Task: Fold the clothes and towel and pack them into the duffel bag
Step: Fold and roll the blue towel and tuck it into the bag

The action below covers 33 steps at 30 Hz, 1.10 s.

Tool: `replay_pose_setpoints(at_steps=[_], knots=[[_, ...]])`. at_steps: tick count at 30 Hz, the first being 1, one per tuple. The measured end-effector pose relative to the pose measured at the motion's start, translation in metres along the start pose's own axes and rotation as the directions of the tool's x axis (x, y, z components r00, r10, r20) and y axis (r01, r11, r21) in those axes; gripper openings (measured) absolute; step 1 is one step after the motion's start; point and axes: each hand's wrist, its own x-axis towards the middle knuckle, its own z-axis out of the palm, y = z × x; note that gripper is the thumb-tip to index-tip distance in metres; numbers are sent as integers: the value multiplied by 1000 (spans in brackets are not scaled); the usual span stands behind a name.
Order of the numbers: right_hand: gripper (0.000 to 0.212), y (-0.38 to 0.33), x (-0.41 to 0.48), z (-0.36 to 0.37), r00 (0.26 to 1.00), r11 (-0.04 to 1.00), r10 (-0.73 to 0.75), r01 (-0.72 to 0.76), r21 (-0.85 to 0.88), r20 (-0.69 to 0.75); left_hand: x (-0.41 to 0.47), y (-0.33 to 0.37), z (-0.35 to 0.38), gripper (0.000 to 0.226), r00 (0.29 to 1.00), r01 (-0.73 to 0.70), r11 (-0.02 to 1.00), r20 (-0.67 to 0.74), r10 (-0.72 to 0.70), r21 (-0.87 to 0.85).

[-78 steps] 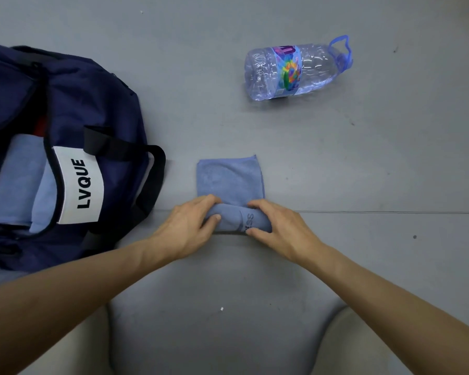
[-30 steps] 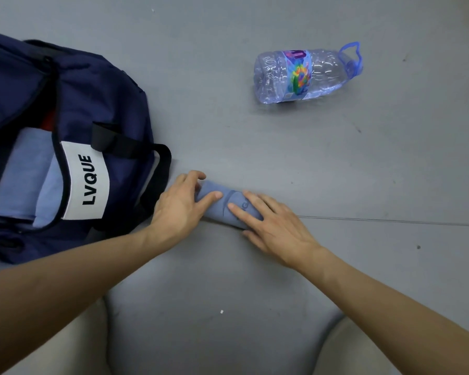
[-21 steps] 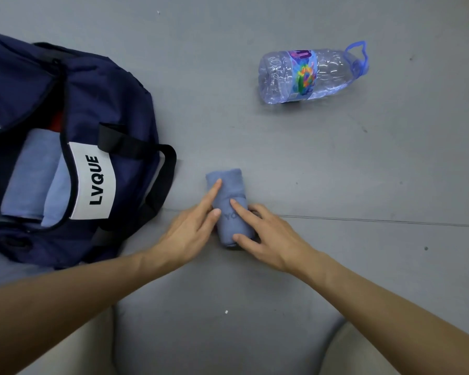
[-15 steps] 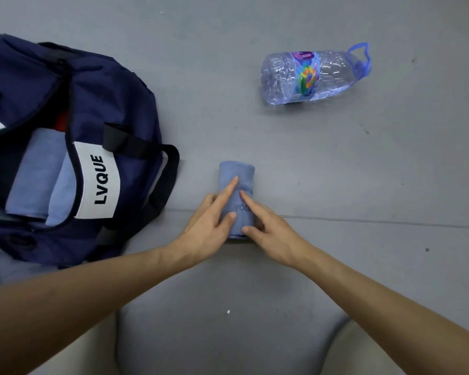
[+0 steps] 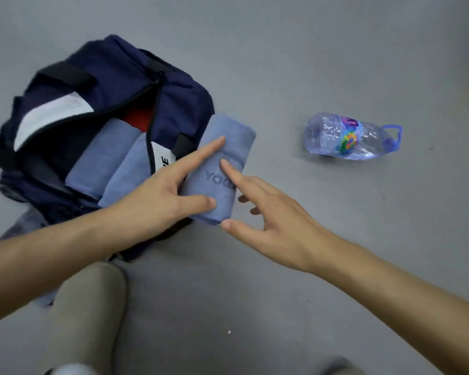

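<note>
Beside the duffel bag (image 5: 114, 77), left hand (image 5: 152, 201) grips rolled towel (image 5: 234, 143); right hand (image 5: 276, 226) touches.

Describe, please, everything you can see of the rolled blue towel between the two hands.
The rolled towel is light blue, soft-looking cloth wound into a short, thick cylinder, with darker letters, partly covered, on top. It lies slanted, overlapping the edge of the open navy duffel bag. The left hand holds it, thumb across the near end, index finger along the top; the right hand touches it with index fingertip and thumb. Whether it rests on the floor is unclear.
</note>
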Motion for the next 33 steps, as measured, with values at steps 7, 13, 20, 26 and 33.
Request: replay_pose_setpoints(at_steps=[7,13,20,26,33], knots=[[69,-60,95,26,990,973,-136,126,-194,-42,-32,-16,-85,62,910,-75,997,-410,60,-21],[53,-75,127,60,974,973,173,-192,-126,-146,-34,-50,-150,66,873,31,985,-484,55,169],[60,-90,137,101,924,875,372,-382,-298,-90,-15,-76,-138,62,904,15,974,-420,83,226],[77,-98,129,104,863,904,411,-428,4,-295,7,-79,-130,62,945,40,948,-319,66,315],[82,-98,113,106,860,945,322,-316,82,-396,46,-87,-139,60,957,39,970,-288,32,238]])
